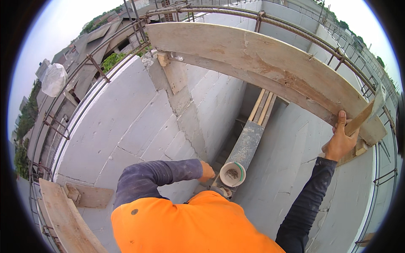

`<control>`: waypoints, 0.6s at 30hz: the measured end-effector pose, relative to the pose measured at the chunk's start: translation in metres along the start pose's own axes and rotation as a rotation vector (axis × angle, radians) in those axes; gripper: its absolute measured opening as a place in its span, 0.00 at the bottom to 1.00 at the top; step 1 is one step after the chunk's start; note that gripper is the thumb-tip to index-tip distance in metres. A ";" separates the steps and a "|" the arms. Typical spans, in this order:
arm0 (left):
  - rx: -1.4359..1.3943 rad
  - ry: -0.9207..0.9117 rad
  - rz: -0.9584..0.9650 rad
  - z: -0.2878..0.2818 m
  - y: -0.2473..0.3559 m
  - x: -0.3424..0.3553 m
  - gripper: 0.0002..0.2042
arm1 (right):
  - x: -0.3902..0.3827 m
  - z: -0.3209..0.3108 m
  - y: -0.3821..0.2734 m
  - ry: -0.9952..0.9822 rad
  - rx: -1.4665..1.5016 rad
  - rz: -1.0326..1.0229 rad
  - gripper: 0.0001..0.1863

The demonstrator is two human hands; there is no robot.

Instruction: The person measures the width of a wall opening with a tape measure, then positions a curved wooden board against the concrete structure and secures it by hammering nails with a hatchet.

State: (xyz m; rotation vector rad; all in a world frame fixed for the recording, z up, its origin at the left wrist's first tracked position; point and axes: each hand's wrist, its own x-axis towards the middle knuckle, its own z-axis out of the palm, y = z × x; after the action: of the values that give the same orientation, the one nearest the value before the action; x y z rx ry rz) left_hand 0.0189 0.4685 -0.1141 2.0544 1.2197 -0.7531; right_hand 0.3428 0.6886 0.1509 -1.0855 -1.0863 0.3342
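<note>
Two bare hands, well apart: right hand (pixel 340 142) clamped on the wooden handle of a tool (pixel 363 119), one finger up against the right end of a long board (pixel 261 59); left hand (pixel 206 172) low by a bucket (pixel 223 174), fingers too hidden to tell whether around anything. Board on edge across the far side, from left wall (pixel 126 122) to right wall (pixel 287 147), near the wall tops. Likeliest trouble: pinched or struck fingers, from so close a grip between tool and board; a board end jolted out of line, from a hard knock; a tipped bucket, from a brush of the left sleeve (pixel 168 173) above so narrow a plank (pixel 247 141). Graver, perhaps, a lost balance over the dark gap (pixel 232 145), from leaning too far right. Below, grey plank between the walls, bucket on top with some greyish stuff inside, pale slats (pixel 262 105) beyond. Around, pale blocks, a second board (pixel 69 219) at lower left, rebar (pixel 260 17) along the wall tops, a whitish bag (pixel 55 80), then rooftops (pixel 90 55), trees (pixel 21 156) and bright sky (pixel 55 29).
</note>
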 end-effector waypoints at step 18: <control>-0.682 0.082 0.407 0.134 0.038 0.099 0.20 | 0.001 -0.007 0.001 -0.002 0.046 0.020 0.22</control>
State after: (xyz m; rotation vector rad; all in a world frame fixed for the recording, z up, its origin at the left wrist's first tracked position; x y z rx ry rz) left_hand 0.0727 0.4072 -0.2640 1.6721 0.8836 -0.0385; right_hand 0.3496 0.6859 0.1504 -1.0562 -1.0656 0.3745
